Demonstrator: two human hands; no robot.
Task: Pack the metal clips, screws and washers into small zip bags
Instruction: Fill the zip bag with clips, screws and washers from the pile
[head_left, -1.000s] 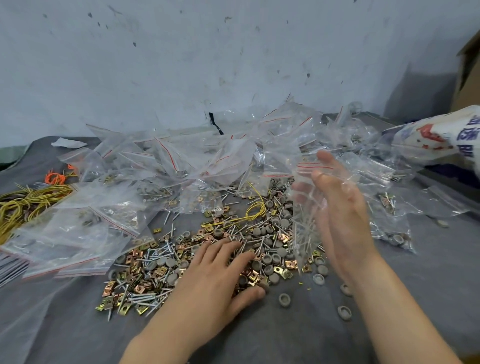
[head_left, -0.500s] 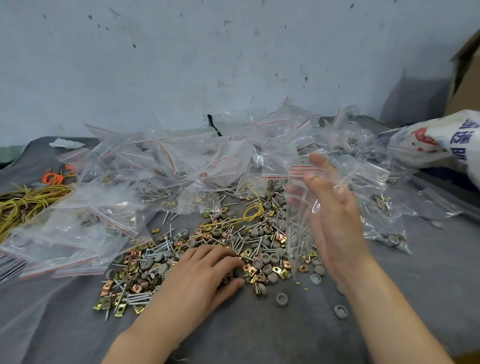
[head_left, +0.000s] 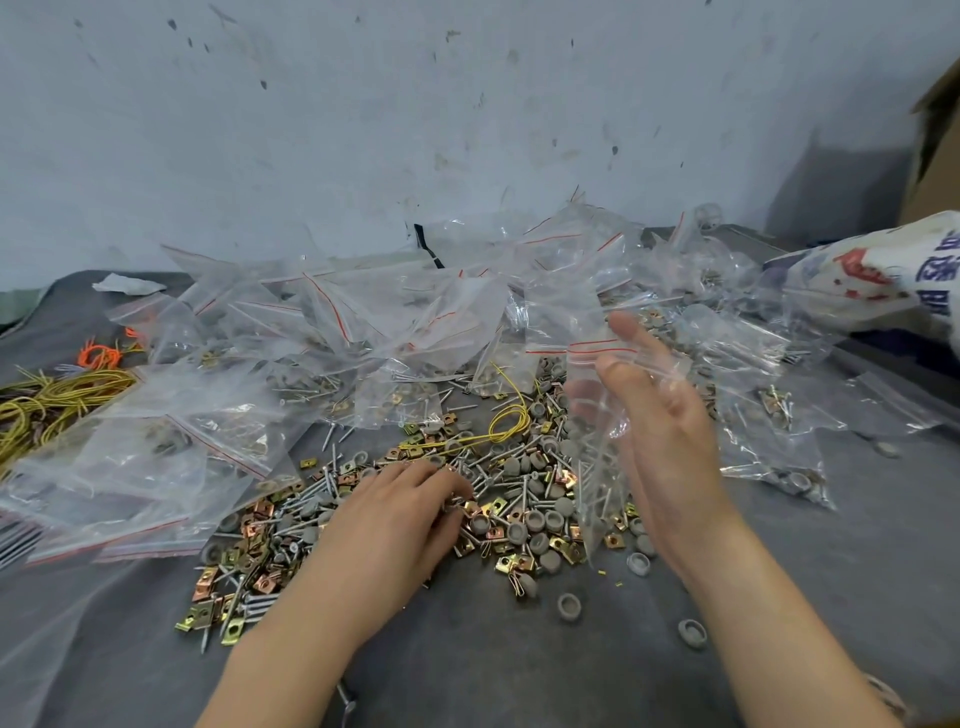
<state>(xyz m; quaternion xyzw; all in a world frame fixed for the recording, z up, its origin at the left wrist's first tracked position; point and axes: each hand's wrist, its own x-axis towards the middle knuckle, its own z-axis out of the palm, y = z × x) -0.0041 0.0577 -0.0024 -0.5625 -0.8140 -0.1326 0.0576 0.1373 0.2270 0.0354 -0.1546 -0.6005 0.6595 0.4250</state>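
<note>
R hand (head_left: 660, 431), mid-right of frame, grips zip bag (head_left: 597, 457) upright betw thumb + fingers, mouth up so pieces drop in; few screws seen inside. L hand (head_left: 395, 525), lower centre, fingers curled down into loose pile of clips (head_left: 208, 605), screws (head_left: 306, 501), washers (head_left: 569, 605), prob gathering next batch (can't tell if anything's pinched). Pile lies on grey cloth (head_left: 519, 665) just under bag: short carry. Filled bags (head_left: 311, 332) heaped upper left + centre, out of way.

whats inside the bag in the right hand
Long screws show through the clear zip bag the right hand holds; anything else inside cannot be made out.
</note>
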